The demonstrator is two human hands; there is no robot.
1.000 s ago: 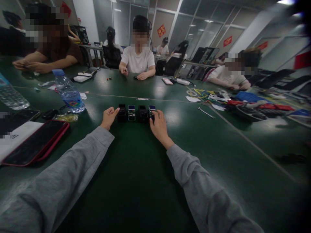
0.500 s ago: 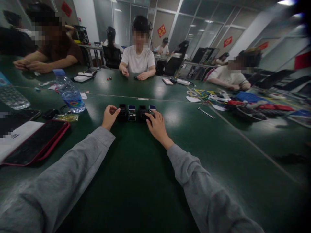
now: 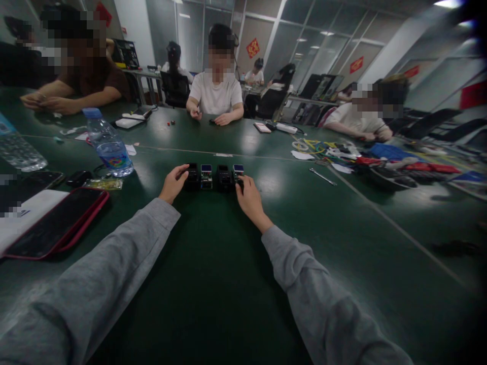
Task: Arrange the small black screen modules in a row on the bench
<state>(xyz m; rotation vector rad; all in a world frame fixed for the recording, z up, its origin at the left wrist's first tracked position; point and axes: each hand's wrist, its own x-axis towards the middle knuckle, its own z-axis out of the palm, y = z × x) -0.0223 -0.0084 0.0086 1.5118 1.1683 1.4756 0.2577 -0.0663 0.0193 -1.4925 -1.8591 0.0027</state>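
Note:
Four small devices stand side by side in a short row on the green table: black plastic casings alternate with bare circuit boards that carry little screens. At the left end, my left hand (image 3: 174, 184) has its thumb and curved fingers against the edge of the left black casing (image 3: 192, 173). A circuit board with a screen (image 3: 206, 176) and another black casing (image 3: 222, 176) sit between my hands. Bent fingers of my right hand (image 3: 250, 196) close on the edge of the right circuit board (image 3: 238, 168), partly covering it; a dark bit shows between thumb and forefinger.
Left are a water bottle (image 3: 110, 144), a second bottle (image 3: 21, 147), a phone in a red case (image 3: 61, 220) and a yellowish packet (image 3: 103, 184). A wrench (image 3: 322, 176) lies right, before cables and a blue-red heap (image 3: 403, 159). Several people sit around.
My right hand has slid right, off the second black casing, and its fingers have drawn in at the right circuit board. My left fingers have shifted slightly over the left casing's edge.

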